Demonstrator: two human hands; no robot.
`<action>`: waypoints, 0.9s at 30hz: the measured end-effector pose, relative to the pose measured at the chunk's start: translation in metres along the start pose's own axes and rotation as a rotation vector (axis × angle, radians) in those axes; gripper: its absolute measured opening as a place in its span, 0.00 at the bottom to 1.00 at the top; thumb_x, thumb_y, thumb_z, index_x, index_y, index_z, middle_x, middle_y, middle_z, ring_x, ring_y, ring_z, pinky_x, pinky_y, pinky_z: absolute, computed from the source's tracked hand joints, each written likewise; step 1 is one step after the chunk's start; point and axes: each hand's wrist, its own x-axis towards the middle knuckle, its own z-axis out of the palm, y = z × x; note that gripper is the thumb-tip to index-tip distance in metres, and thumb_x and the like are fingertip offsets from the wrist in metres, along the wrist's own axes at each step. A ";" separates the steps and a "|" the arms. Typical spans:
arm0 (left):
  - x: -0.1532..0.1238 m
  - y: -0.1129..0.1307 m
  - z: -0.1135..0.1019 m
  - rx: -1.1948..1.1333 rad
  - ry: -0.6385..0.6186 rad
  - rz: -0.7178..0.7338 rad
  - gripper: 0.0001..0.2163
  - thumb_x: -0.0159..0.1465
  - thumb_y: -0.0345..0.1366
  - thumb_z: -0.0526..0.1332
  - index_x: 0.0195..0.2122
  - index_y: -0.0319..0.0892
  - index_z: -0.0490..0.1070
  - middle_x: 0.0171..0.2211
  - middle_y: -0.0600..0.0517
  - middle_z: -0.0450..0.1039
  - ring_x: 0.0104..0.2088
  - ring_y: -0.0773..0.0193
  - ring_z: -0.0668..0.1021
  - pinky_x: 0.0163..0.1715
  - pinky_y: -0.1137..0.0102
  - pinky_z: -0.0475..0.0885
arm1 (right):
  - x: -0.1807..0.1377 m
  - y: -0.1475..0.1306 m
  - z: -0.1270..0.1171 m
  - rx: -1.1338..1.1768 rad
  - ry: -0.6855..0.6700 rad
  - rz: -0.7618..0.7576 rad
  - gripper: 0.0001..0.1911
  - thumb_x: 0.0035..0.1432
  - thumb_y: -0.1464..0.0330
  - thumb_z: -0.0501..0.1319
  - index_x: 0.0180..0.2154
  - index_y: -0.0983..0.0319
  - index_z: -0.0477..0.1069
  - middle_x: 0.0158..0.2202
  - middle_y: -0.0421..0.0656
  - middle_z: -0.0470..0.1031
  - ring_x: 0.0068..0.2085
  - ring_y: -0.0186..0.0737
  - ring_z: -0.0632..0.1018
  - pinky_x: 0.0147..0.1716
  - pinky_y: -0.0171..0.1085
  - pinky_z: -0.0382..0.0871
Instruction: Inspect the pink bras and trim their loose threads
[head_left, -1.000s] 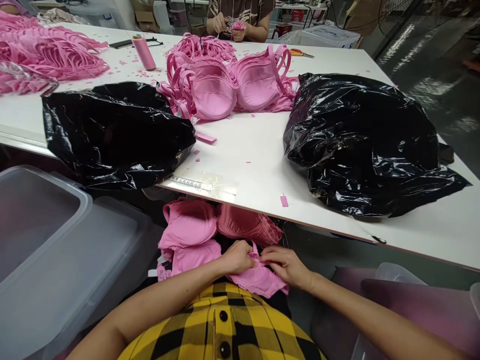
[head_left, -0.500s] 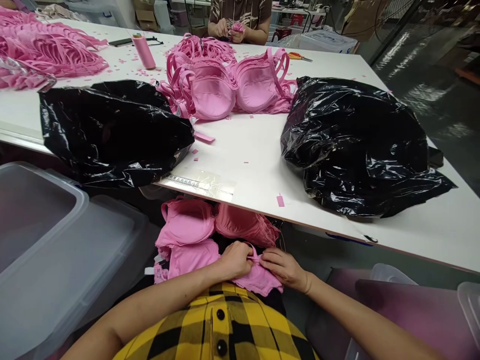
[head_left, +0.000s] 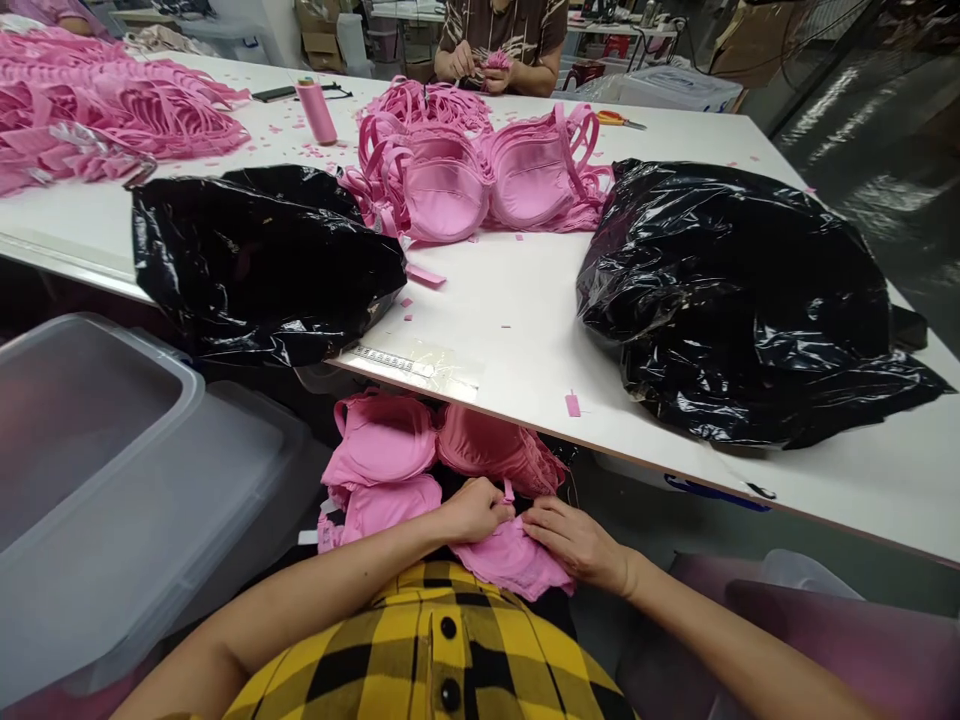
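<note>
In my lap, below the table edge, lies a pink bra. My left hand and my right hand meet at its middle, each with fingers pinched on the fabric. More pink bras are stacked on my lap just beyond my hands, partly under the table.
On the white table lie two black plastic bags, a pile of pink bras, pink straps, a thread spool and scissors. A person works across the table. Clear plastic bins stand at my left.
My hands stay pinched on the bra in my lap with only small finger shifts. The view has swung slightly to the left.
</note>
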 end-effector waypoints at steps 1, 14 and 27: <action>-0.001 0.001 0.001 -0.009 0.010 -0.004 0.16 0.59 0.36 0.55 0.16 0.35 0.67 0.15 0.58 0.50 0.20 0.72 0.56 0.21 0.73 0.50 | 0.004 -0.004 -0.003 -0.006 -0.027 0.004 0.15 0.64 0.76 0.47 0.48 0.66 0.66 0.39 0.52 0.75 0.44 0.44 0.73 0.40 0.45 0.73; -0.003 0.008 0.017 -0.025 0.138 -0.006 0.15 0.60 0.33 0.56 0.16 0.36 0.65 0.14 0.59 0.51 0.19 0.72 0.57 0.22 0.71 0.50 | 0.035 -0.033 -0.016 0.273 -0.303 0.674 0.16 0.41 0.84 0.51 0.24 0.63 0.73 0.26 0.42 0.75 0.31 0.37 0.75 0.33 0.33 0.67; -0.016 0.007 0.013 0.302 0.051 0.230 0.09 0.60 0.31 0.56 0.35 0.43 0.76 0.33 0.51 0.73 0.32 0.62 0.75 0.31 0.70 0.67 | 0.030 -0.029 -0.025 0.407 -0.234 0.819 0.16 0.44 0.81 0.51 0.25 0.62 0.75 0.28 0.41 0.77 0.30 0.36 0.76 0.33 0.32 0.67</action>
